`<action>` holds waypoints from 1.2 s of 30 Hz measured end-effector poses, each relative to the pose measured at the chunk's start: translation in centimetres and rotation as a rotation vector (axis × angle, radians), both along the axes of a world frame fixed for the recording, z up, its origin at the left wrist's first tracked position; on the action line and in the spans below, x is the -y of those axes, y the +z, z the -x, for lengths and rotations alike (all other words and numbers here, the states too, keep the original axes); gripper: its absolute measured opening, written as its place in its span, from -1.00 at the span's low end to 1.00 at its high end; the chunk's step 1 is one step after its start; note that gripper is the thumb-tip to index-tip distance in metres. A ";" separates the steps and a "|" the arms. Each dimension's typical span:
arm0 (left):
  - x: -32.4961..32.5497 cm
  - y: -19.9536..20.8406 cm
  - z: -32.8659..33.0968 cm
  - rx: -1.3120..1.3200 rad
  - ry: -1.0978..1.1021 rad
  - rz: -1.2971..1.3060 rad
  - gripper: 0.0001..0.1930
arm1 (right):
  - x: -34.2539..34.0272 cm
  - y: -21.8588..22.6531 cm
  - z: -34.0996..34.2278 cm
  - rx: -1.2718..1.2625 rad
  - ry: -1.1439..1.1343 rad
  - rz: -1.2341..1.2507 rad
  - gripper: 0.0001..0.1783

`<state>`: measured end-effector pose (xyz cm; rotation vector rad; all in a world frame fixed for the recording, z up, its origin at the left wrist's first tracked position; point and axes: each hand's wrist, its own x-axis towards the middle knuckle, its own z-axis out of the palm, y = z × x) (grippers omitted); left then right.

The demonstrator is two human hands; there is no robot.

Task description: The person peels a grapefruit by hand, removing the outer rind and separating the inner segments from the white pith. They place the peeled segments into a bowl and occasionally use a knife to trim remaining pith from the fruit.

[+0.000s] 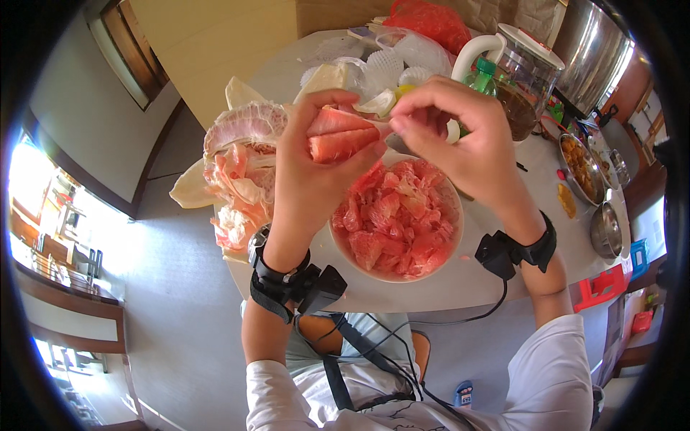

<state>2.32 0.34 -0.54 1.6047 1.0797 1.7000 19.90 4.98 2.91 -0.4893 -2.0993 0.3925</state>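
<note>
My left hand (310, 169) is curled round a chunk of pink pomelo (341, 142), held up above the far left rim of a bowl. Close to its right end, my right hand (460, 129) has thumb and forefinger pinched together; whatever lies between them is too small to make out. Peeled pomelo flesh in many torn pieces (399, 215) fills the pale round bowl (447, 260) below my hands. Beside my left hand is a heap of pomelo membrane (241, 179) with thick cream-coloured rind (188, 188).
Foam fruit nets (384, 68) and a red plastic bag (430, 23) lie at the table's back. A pitcher of brown liquid (521, 97) and a green-capped bottle (484, 75) stand right of them. Metal bowls (607, 230) line the right edge. Cables (471, 317) hang from my wrist straps.
</note>
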 end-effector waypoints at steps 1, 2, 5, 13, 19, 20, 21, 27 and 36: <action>0.0 -0.1 0.0 -0.035 0.010 0.004 -0.59 | 0.1 -0.1 0.2 0.009 0.008 -0.061 -0.93; 0.0 -0.2 -0.1 -0.067 0.030 -0.022 -0.63 | 0.2 -0.2 0.4 0.010 -0.004 -0.102 -0.92; -0.1 -0.4 -0.3 -0.154 0.086 -0.132 -0.69 | 0.4 -0.5 0.8 0.014 -0.053 -0.208 -0.90; -0.3 -0.6 -0.7 -0.308 0.166 -0.354 -0.67 | 1.6 -0.7 0.8 0.057 -0.250 -0.363 -0.82; -0.4 -0.6 -0.7 -0.267 0.069 -0.385 -0.68 | 1.6 -0.3 0.4 0.158 -0.237 -0.466 -0.80; -0.4 -0.5 -0.6 -0.284 0.084 -0.382 -0.70 | 1.5 -0.3 0.4 0.153 -0.216 -0.449 -0.80; -0.3 -0.5 -0.5 -0.317 0.099 -0.367 -0.71 | 1.4 -0.3 0.4 0.147 -0.196 -0.431 -0.80; -0.3 -0.7 -0.6 -0.231 0.071 -0.326 -0.72 | 1.0 -0.3 0.5 0.133 -0.151 -0.385 -0.82; -0.5 -1.2 -1.0 -0.159 0.006 -0.320 -0.73 | 0.7 -0.7 0.8 0.162 -0.227 -0.549 -0.74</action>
